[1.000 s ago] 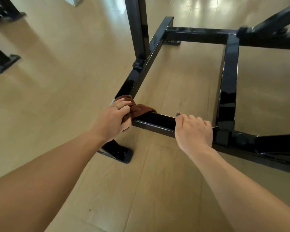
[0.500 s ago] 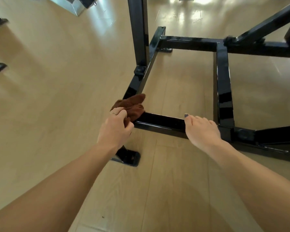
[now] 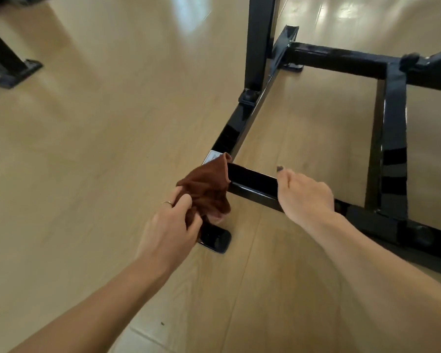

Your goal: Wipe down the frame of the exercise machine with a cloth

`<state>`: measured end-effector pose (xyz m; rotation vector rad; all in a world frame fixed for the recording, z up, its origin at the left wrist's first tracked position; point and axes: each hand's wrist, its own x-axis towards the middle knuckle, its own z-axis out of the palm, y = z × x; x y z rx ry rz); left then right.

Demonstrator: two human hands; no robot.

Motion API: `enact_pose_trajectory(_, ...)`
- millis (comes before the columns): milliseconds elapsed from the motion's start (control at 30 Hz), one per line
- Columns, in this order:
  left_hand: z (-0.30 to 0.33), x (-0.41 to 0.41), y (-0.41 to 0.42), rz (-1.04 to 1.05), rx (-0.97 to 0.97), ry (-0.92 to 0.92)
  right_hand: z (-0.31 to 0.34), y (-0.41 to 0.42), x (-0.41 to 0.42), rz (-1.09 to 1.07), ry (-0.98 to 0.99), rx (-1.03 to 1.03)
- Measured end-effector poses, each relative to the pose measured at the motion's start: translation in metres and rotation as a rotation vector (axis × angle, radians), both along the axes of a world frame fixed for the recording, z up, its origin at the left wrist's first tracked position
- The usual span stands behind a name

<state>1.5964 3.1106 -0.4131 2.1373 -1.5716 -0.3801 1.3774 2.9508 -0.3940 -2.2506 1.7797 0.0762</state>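
From the head camera, the left hand (image 3: 172,224) has drawn back off the frame (image 3: 250,181), pinching the bunched brown cloth (image 3: 206,186), which now drapes over the near-left corner. The right hand (image 3: 303,193) still grips the near bar; wiping has paused for a regrip.

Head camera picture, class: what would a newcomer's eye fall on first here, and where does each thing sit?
First the brown cloth, bunched at the near left corner of the glossy black frame, where the left hand grips it. Next the right hand, resting on the frame's near bar, just right of the cloth. Behind them a black upright post rises from the frame's left rail over the pale wooden floor.
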Motion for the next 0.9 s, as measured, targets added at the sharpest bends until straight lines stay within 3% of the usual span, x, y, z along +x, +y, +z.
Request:
enact_pose_trajectory(100,0.002,0.009,-0.043,-0.011,0.017,-0.043,-0.009,-0.012,0.019,-0.141,0.051,0.041)
enact_pose_trajectory(333,0.006,0.006,-0.187,-0.016,0.078,0.012,-0.021,-0.009,0.014,-0.109,0.118,-0.124)
enact_pose_trajectory(533,0.013,-0.005,-0.273,-0.022,0.161,-0.231,-0.032,-0.012,0.013,-0.148,0.103,-0.153)
enact_pose_trajectory(700,0.01,-0.003,-0.26,-0.045,0.152,-0.205,-0.028,-0.012,0.015,-0.14,0.086,-0.157)
enact_pose_trajectory(900,0.011,0.004,-0.147,-0.075,0.238,-0.175,-0.024,-0.008,0.015,-0.146,0.03,-0.183)
